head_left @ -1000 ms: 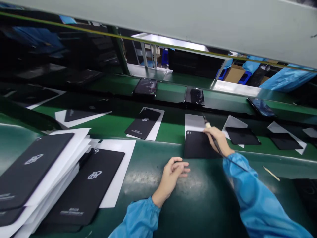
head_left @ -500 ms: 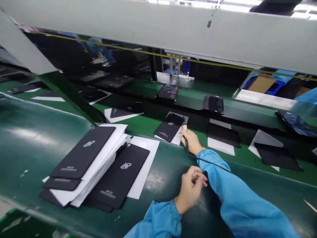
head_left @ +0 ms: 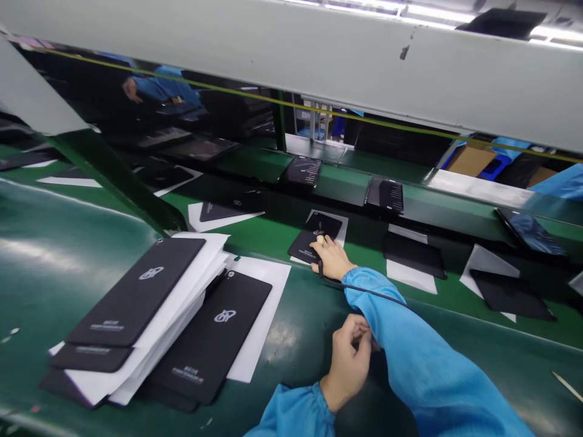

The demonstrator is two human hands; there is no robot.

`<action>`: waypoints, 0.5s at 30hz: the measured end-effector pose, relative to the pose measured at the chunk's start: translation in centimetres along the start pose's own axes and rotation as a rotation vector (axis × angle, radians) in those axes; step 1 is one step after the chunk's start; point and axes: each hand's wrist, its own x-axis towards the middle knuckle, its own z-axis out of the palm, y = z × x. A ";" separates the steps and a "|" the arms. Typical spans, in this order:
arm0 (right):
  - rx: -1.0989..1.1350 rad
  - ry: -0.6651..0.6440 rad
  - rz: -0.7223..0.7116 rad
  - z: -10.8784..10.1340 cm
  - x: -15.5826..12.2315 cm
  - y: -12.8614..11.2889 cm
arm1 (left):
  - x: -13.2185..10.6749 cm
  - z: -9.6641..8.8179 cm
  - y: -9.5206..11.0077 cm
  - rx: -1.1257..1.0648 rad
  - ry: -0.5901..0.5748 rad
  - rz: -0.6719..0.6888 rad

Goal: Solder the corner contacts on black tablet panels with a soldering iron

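My right hand (head_left: 333, 258), at the end of a blue sleeve, reaches over a black tablet (head_left: 303, 246) lying back-up on a white sheet. The hand is closed around a corded pen-shaped tool (head_left: 320, 239) with a cream collar and dark tip; its exact kind is unclear. A black cable (head_left: 364, 292) runs from it along my forearm. Nearer to me, my left hand (head_left: 350, 358) is curled in beside the right sleeve. Its fingertips are partly hidden, so what it holds, if anything, does not show.
Stacked black tablets (head_left: 136, 291) interleaved with white sheets (head_left: 255, 321) stand to the left. More tablets (head_left: 414, 254) lie on sheets along the green belt. A green post (head_left: 118, 182) rises behind the stack, under a white overhead beam (head_left: 273, 54). Another person's blue sleeve (head_left: 161, 85) shows beyond.
My right hand has moved left and towards me with the tool, from the tablet's right edge to over its back. My left hand stays curled, now closer against the right sleeve. The view has shifted slightly.
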 end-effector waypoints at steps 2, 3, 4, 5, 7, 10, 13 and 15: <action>-0.029 -0.022 -0.011 -0.3 0.0 0.1 | 0.0 0.0 -0.1 0.015 0.005 -0.011; -0.043 -0.029 -0.014 -0.4 -0.1 0.2 | 0.0 -0.1 -0.2 0.024 0.009 -0.015; -0.056 -0.034 -0.015 -0.5 -0.2 0.3 | 0.0 -0.1 -0.3 0.033 0.012 -0.017; -0.068 -0.037 -0.015 -0.6 -0.3 0.4 | 0.1 -0.1 -0.4 0.038 0.013 -0.018; -0.087 -0.041 -0.022 -0.7 -0.5 0.6 | 0.1 -0.2 -0.6 0.037 0.014 -0.019; -0.106 -0.046 -0.050 -0.9 -1.0 0.7 | 0.2 -0.2 -0.8 0.036 0.025 -0.016; -0.115 -0.047 -0.068 -1.2 -1.4 0.6 | 0.3 -0.2 -0.8 0.044 0.036 -0.014; -0.110 -0.043 -0.067 -1.5 -1.7 0.9 | 0.3 -0.1 -0.7 0.039 0.043 -0.017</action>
